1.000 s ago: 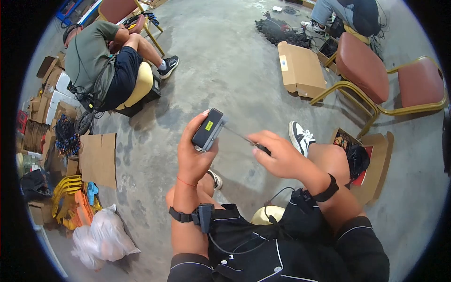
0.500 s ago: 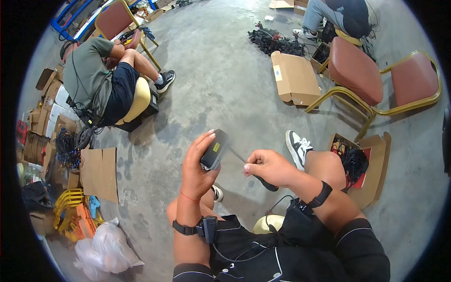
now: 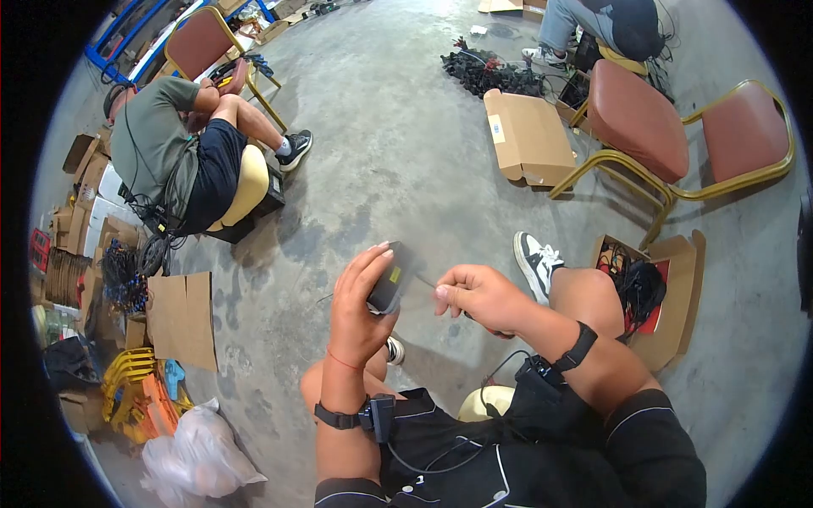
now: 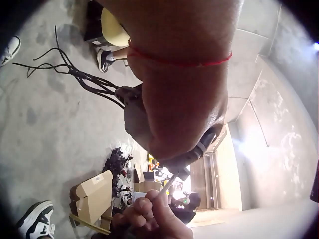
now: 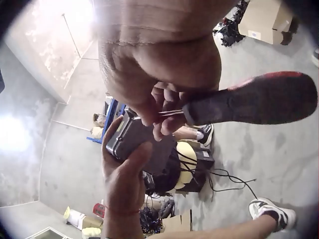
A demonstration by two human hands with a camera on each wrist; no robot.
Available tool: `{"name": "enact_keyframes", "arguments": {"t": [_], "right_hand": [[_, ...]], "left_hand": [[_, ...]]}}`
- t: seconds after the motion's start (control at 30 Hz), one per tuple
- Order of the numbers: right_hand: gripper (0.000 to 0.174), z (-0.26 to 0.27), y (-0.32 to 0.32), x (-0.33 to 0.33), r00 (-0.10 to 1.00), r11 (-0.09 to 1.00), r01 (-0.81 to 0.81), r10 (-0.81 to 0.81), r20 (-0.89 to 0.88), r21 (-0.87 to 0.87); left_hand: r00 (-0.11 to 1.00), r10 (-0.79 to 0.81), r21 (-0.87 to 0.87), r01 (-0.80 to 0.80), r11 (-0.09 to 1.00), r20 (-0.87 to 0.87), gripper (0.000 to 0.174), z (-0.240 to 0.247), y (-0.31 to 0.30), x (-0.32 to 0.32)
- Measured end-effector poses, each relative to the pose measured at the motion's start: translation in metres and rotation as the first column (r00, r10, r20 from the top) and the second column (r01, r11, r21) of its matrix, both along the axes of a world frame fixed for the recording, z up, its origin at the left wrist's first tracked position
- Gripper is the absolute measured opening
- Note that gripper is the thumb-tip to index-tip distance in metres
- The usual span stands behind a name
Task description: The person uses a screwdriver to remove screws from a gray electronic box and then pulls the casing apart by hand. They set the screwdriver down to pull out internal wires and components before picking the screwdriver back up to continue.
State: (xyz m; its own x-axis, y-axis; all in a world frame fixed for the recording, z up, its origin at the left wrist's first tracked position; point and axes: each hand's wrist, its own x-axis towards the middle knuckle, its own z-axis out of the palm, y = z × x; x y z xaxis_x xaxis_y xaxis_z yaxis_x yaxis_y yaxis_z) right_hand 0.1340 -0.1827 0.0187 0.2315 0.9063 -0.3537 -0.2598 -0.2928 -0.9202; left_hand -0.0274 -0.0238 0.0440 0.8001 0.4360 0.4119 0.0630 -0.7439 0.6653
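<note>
My left hand [image 3: 356, 305] grips a dark, box-shaped device [image 3: 387, 286] with a small yellow label, fingers along its far side and thumb at the near edge. Several black cables [image 4: 92, 82] trail from one end of the device in the left wrist view. With thumb and fingers my right hand [image 3: 489, 298] pinches the thin metal shaft of a screwdriver [image 5: 259, 99], close to its black and red handle. That handle sticks out behind the fingers, past the palm. The shaft [image 4: 168, 185] points toward the device; its tip is hidden in the right wrist view.
An open carton [image 3: 682, 296] of black cables lies beside my right leg. Farther off are a flat cardboard box [image 3: 527, 140], red-brown chairs [image 3: 637, 118] and a seated person [image 3: 161, 144]. A white plastic bag [image 3: 199, 453] and a cardboard sheet [image 3: 182, 320] are at left.
The right hand has shifted from the screwdriver's handle to its shaft, and the handle now sits behind the fingers. Both hands and the device appear lower in the head view.
</note>
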Motion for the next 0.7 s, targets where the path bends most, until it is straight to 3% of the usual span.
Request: {"name": "enact_keyframes", "arguments": {"t": [0.33,0.4,0.53,0.6,0.7], "right_hand": [[0.018,0.0036,0.0035,-0.0077,0.993,0.999,0.041,-0.039,0.107,-0.020],[0.024,0.0039,0.0040,-0.0102,0.989,0.998,0.012,-0.020,0.145,0.058],[0.028,-0.0001,0.0054,-0.0092,0.998,0.999,0.022,-0.024,0.061,0.046],[0.027,-0.0016,0.0050,-0.0078,0.982,0.999,0.027,-0.034,0.185,0.045],[0.027,-0.0039,0.0057,-0.0090,0.990,0.996,0.084,-0.089,0.113,0.042]], "left_hand": [[1.000,-0.012,-0.019,0.012,1.000,-0.009,0.068,-0.0001,-0.0025,0.0038],[1.000,-0.007,-0.035,0.007,0.999,0.004,0.068,-0.0003,-0.0026,0.0040],[1.000,-0.017,-0.018,0.017,1.000,-0.008,0.068,0.0010,-0.0023,0.0041],[1.000,-0.023,0.005,0.023,1.000,-0.014,0.069,0.0017,-0.0028,0.0044],[0.999,-0.031,-0.018,0.030,0.999,-0.009,0.068,0.0015,-0.0034,0.0044]]}}
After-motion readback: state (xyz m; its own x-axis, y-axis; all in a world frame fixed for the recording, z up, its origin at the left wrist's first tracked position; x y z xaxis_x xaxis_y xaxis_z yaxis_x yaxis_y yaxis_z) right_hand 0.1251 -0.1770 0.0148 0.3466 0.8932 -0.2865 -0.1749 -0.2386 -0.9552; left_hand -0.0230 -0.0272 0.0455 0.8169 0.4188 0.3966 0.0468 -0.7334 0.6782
